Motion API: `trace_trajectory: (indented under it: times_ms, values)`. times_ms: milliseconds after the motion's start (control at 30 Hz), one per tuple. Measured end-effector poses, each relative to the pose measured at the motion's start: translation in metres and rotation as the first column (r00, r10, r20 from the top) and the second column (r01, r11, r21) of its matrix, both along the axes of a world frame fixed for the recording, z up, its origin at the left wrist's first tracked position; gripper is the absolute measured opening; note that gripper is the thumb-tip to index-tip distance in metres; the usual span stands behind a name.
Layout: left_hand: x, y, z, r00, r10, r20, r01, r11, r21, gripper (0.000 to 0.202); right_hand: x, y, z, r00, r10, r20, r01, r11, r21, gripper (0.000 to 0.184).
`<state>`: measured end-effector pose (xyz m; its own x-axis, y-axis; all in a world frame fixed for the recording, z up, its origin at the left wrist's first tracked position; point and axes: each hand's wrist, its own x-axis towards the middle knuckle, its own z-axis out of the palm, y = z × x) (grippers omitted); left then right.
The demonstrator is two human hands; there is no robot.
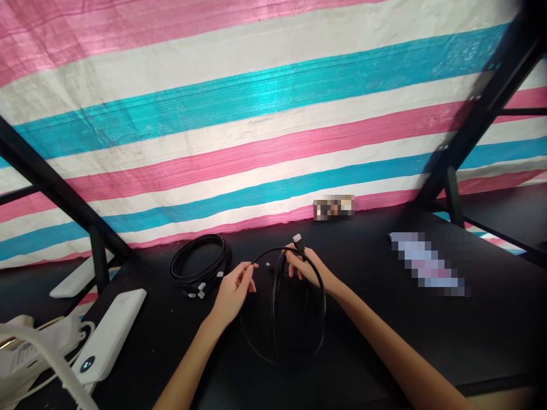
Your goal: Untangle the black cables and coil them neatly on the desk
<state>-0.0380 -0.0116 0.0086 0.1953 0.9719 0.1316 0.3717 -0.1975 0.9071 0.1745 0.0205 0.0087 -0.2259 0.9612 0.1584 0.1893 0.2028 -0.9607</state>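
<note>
Head view: black table under us.
Looped cable: over it, pinched by our left hand, gripped by our right hand; if we loosen, loops could tangle.
White plug: jutting upward, could snag those loops.

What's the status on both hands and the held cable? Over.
Left hand pinching black cable. Right hand holding same cable, looped. Coiled cable lying close beside left hand.

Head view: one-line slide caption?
Left hand and right hand hold a looped black cable near a coiled one on the table.
</note>
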Motion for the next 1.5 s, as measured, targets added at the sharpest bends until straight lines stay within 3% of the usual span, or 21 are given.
trace_trajectory:
  times_ms: [100, 200, 300, 467, 533, 667, 767, 867, 1033, 1133, 1233, 1367, 1500]
  values:
    - [-0.001, -0.001, 0.001, 0.991, 0.129, 0.042, -0.135, 0.977, 0.167, 0.038, 0.002, -0.001, 0.002, 0.996, -0.086, -0.005, 0.087, 0.996, 0.003, 0.033]
    - [-0.003, -0.001, 0.003, 0.981, 0.173, 0.094, -0.194, 0.931, 0.310, 0.036, 0.004, 0.000, 0.003, 0.981, -0.192, 0.017, 0.189, 0.975, 0.117, 0.033]
    - [-0.006, -0.001, 0.007, 0.986, 0.107, 0.125, -0.143, 0.933, 0.329, 0.036, 0.003, 0.000, 0.003, 0.969, -0.243, 0.032, 0.234, 0.955, 0.180, 0.034]
    - [-0.001, -0.005, 0.008, 0.991, -0.093, 0.097, 0.061, 0.957, 0.284, 0.031, -0.001, -0.001, 0.001, 0.971, -0.239, 0.021, 0.233, 0.961, 0.150, 0.035]
    - [0.002, -0.006, 0.006, 0.991, -0.097, 0.088, 0.070, 0.960, 0.271, 0.028, -0.001, -0.001, 0.001, 0.971, -0.240, 0.016, 0.235, 0.961, 0.149, 0.035]
    - [0.003, -0.004, 0.006, 0.995, 0.063, 0.072, -0.082, 0.953, 0.291, 0.021, 0.000, 0.001, 0.001, 0.973, -0.232, -0.006, 0.231, 0.962, 0.147, 0.035]
    - [0.000, -0.003, 0.008, 0.975, 0.214, 0.059, -0.219, 0.887, 0.407, 0.022, 0.001, 0.002, -0.001, 0.974, -0.228, 0.002, 0.226, 0.967, 0.117, 0.039]
    - [-0.002, -0.004, 0.011, 0.974, 0.219, 0.051, -0.217, 0.858, 0.466, 0.025, 0.000, 0.002, -0.003, 0.980, -0.199, 0.020, 0.197, 0.977, 0.083, 0.040]
    - [0.001, -0.006, 0.010, 0.996, 0.071, 0.050, -0.084, 0.944, 0.320, 0.029, 0.001, 0.000, -0.003, 0.985, -0.169, 0.030, 0.166, 0.983, 0.072, 0.042]
    - [0.003, -0.005, 0.006, 0.985, 0.060, 0.163, -0.090, 0.978, 0.188, 0.030, 0.000, 0.000, -0.003, 0.988, -0.151, 0.025, 0.150, 0.988, 0.025, 0.040]
    - [0.007, -0.005, 0.003, 0.961, 0.082, 0.266, -0.106, 0.991, 0.076, 0.032, -0.001, 0.001, -0.003, 0.984, -0.157, -0.083, 0.157, 0.988, -0.013, 0.043]
    - [0.013, -0.010, 0.002, 0.942, 0.033, 0.334, -0.059, 0.996, 0.069, 0.030, -0.002, -0.002, 0.004, 0.955, -0.180, -0.237, 0.183, 0.983, -0.009, 0.045]
    - [0.019, -0.015, 0.004, 0.938, -0.064, 0.341, 0.046, 0.997, 0.059, 0.027, -0.002, -0.008, 0.013, 0.973, -0.129, -0.191, 0.133, 0.991, 0.013, 0.041]
